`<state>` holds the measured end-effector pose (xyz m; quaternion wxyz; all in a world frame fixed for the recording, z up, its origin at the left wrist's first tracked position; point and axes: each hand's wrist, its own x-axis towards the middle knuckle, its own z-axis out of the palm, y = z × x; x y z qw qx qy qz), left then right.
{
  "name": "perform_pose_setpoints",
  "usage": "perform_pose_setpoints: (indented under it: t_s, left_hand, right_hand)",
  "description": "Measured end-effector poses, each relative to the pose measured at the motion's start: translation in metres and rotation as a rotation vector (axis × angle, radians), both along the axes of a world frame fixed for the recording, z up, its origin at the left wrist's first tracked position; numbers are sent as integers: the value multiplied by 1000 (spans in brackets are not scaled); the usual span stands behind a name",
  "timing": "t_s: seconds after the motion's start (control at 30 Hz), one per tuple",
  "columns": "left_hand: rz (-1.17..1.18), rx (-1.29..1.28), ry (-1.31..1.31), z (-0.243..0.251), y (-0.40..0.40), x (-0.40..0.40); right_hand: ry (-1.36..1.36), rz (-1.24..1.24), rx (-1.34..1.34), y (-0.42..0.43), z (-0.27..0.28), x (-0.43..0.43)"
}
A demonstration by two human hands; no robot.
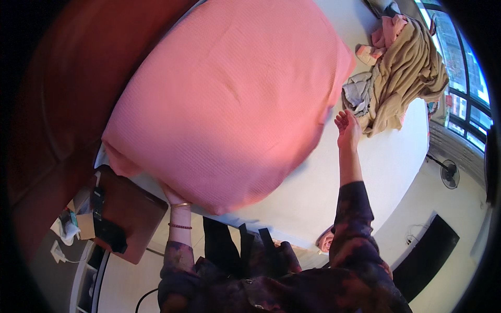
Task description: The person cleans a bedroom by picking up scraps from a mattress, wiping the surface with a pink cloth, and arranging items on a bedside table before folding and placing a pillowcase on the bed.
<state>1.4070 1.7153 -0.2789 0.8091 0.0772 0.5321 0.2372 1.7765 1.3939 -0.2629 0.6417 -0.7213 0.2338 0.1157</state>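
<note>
A large pink textured bed sheet bulges over the white mattress before me. My left hand reaches under its near left edge. The cloth hides the fingers, so their grip does not show. A bracelet and a beaded band circle that wrist. To the right, beyond the sheet's edge, my right hand holds nothing, with its fingers slightly apart and curled. Just past the fingertips lies grey fabric, beside a heap of crumpled tan cloth.
A dark red headboard borders the bed at left. Below it stands a reddish-brown bedside cabinet with dark items on top. Pink cloth hangs by the near mattress edge. A fan and windows are at right.
</note>
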Motion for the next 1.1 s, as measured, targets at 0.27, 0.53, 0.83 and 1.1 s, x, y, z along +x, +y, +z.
perform_pose_setpoints:
  t_s: [0.27, 0.53, 0.83, 1.1]
  left_hand:
    - [-71, -69, -56, 33, -10, 17]
    - [-323, -125, -163, -11, -20, -45]
    - [-340, 82, -34, -27, -27, -42]
    - [-298, -42, -118, -31, -22, -47]
  right_hand:
    - [8, 123, 492, 116, 15, 22]
    - [41, 251, 487, 141, 22, 46]
    - [-66, 278, 157, 116, -10, 139]
    - [117, 461, 431, 121, 29, 176]
